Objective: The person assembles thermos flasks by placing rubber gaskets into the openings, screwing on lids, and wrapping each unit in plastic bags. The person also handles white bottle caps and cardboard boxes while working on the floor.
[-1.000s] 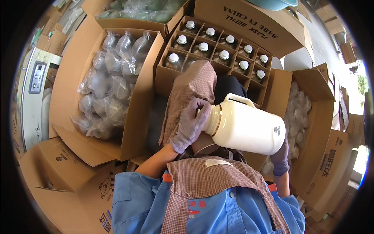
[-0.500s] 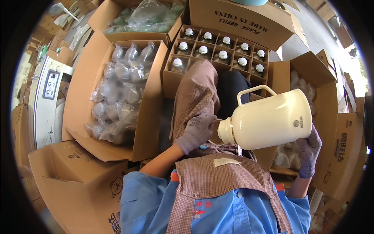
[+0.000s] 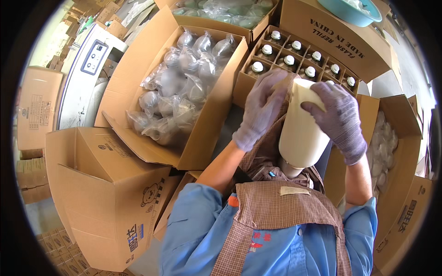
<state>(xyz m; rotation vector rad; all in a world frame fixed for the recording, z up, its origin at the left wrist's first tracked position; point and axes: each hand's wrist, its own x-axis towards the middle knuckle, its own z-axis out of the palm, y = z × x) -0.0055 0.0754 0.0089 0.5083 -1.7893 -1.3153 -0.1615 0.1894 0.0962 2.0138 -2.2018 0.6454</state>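
Observation:
A cream vacuum flask [image 3: 301, 124] lies tilted along my lap, its neck towards my body and its broad base away from me. My right hand [image 3: 338, 115], in a grey-purple knit glove, grips it near the base from the right, with the thumb across its wall. On the left, my gloved left hand [image 3: 263, 108] is open, its fingers stretched out beside the flask's base end. Whether those fingertips touch the flask I cannot tell. The flask's handle is not visible.
Bagged, bulb-shaped glass pieces [image 3: 179, 76] fill an open carton [image 3: 202, 133] on the left. A divided carton [image 3: 241, 87] ahead holds several white-capped bottles. More bagged pieces [image 3: 382, 152] stand in a carton at right. A blue basin [image 3: 352, 16] sits at the top.
The flask has swung from lying sideways with its neck left to pointing its neck at me. My left hand has left the neck and moved up beside the base. The view has shifted.

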